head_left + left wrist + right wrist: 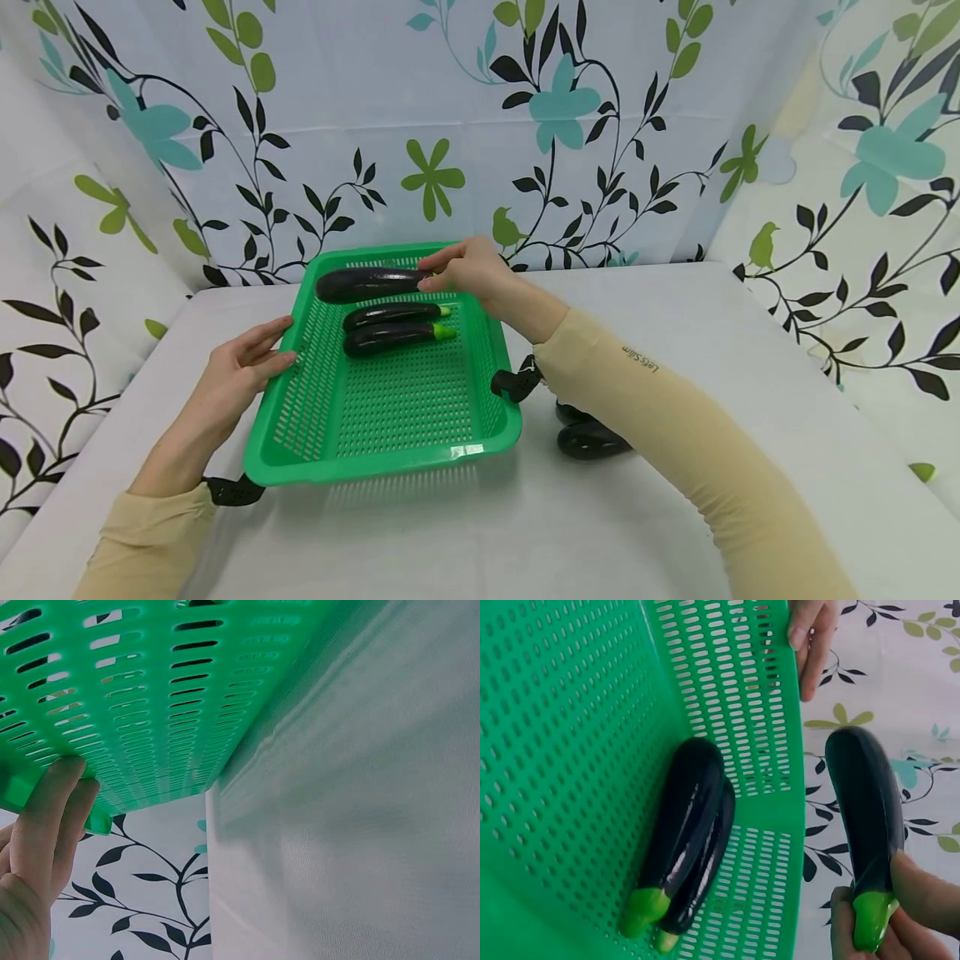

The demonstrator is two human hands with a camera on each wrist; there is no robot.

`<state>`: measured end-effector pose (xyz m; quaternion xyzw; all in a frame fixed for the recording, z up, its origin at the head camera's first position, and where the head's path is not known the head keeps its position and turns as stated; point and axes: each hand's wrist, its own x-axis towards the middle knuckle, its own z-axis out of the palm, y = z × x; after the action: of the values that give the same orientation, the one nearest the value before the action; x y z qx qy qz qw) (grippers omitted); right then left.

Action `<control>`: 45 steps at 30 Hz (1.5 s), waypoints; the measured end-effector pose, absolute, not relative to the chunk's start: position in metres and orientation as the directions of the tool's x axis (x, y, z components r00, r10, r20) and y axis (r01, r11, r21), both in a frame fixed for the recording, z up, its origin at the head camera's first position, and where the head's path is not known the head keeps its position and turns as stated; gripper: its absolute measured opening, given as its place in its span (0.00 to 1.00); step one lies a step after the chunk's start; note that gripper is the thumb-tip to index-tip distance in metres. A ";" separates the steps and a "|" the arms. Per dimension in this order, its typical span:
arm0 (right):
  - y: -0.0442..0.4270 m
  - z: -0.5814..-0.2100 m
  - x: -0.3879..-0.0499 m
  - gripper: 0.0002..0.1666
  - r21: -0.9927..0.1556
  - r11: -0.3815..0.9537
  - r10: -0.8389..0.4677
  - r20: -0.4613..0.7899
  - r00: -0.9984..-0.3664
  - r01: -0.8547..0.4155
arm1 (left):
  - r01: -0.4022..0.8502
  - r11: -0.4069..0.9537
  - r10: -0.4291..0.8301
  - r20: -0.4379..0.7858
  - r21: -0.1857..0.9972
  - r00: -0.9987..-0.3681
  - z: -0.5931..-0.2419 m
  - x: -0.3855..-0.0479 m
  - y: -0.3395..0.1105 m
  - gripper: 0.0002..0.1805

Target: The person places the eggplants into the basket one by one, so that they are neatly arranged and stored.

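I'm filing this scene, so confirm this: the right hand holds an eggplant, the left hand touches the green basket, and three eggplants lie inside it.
The count is wrong: two eggplants lie inside the green basket, as the right wrist view shows. The rest stands: the right hand holds an eggplant, and the left hand touches the basket.

A white table (585,533) spreads before me, its surface faintly textured and creased near my left wrist. My green basket (360,468), which I hold at the rim, appears to stand on it, left of the middle. To the basket's right lie at least two dark eggplants (592,440), close together, partly hidden behind my right sleeve (660,400).
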<state>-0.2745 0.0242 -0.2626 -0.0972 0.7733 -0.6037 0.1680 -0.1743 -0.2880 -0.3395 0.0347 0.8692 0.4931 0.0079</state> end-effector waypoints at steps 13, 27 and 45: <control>0.002 -0.276 -0.280 0.19 -0.936 0.314 -0.298 -0.254 -0.920 0.157 | 0.060 0.488 0.081 0.024 0.871 -0.996 -0.337 -0.173 -0.287 0.36; -0.010 -0.305 -0.278 0.20 -0.905 0.374 -0.261 -0.311 -0.914 0.201 | 0.052 0.477 0.078 0.017 0.877 -0.997 -0.337 -0.174 -0.286 0.36; -0.010 -0.322 -0.276 0.20 -0.893 0.354 -0.262 -0.379 -0.888 0.277 | 0.066 0.469 0.085 0.029 0.880 -0.996 -0.336 -0.175 -0.289 0.37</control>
<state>-0.2763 -0.0103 -0.3222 0.0048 0.7880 -0.5681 0.2371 -0.1751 -0.2886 -0.3361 0.0442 0.8571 0.5132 0.0095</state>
